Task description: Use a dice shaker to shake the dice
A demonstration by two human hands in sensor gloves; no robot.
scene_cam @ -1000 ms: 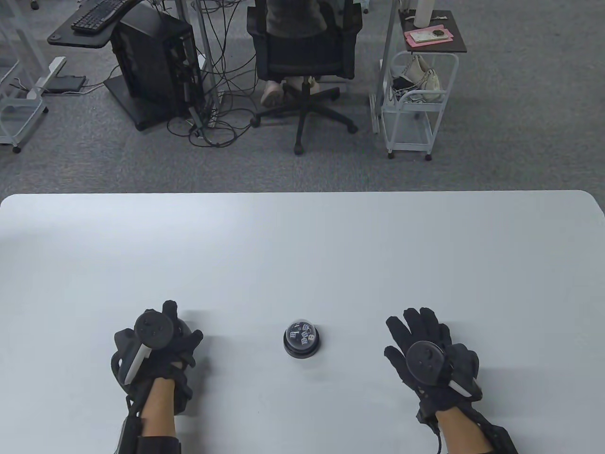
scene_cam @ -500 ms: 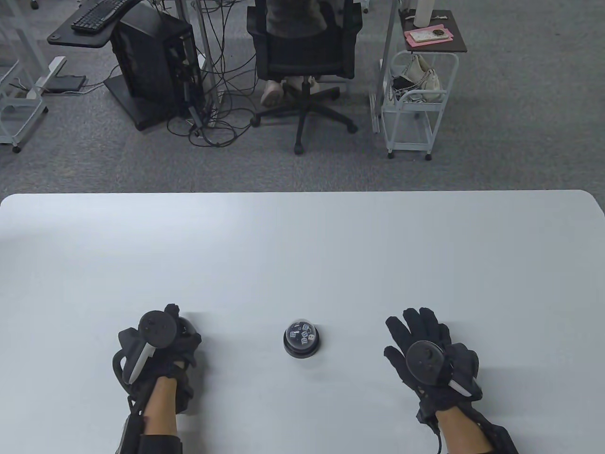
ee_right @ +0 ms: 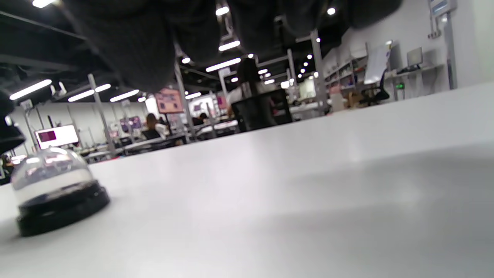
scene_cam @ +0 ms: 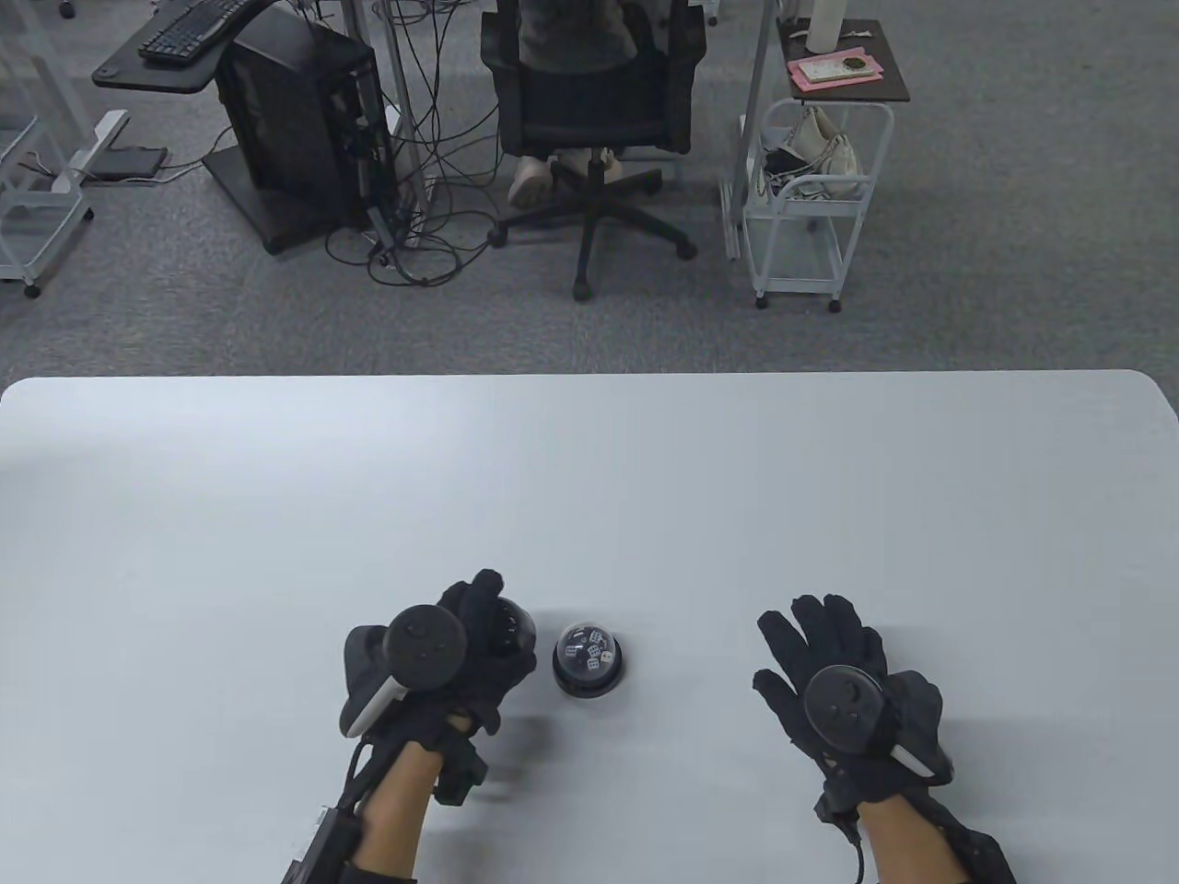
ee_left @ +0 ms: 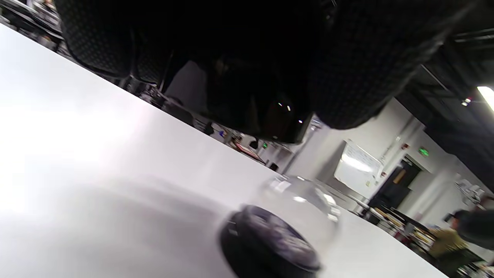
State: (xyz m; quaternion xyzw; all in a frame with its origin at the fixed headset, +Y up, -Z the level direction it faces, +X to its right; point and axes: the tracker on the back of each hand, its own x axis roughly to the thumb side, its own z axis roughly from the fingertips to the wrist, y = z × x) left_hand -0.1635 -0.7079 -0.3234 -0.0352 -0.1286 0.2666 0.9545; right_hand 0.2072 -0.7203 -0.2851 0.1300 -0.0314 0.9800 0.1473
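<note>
Sitting on the table [scene_cam: 589,479] between both hands: dice shaker [scene_cam: 589,657], looking light, slick-domed. Gripping around the black base, probably. Left hand [scene_cam: 461,649] clutching something dark; right hand [scene_cam: 834,677] spread, empty.

Even, diffuse overhead light makes the table view bright and sharp, with soft shadows on the table [scene_cam: 589,479] beside each hand. The left wrist view is motion-blurred, with glare washing out the table's left side; the shaker [ee_left: 278,235] smears, perhaps from movement. The right wrist view is soft, ceiling strip lights glaring, the foreground unfocused.
</note>
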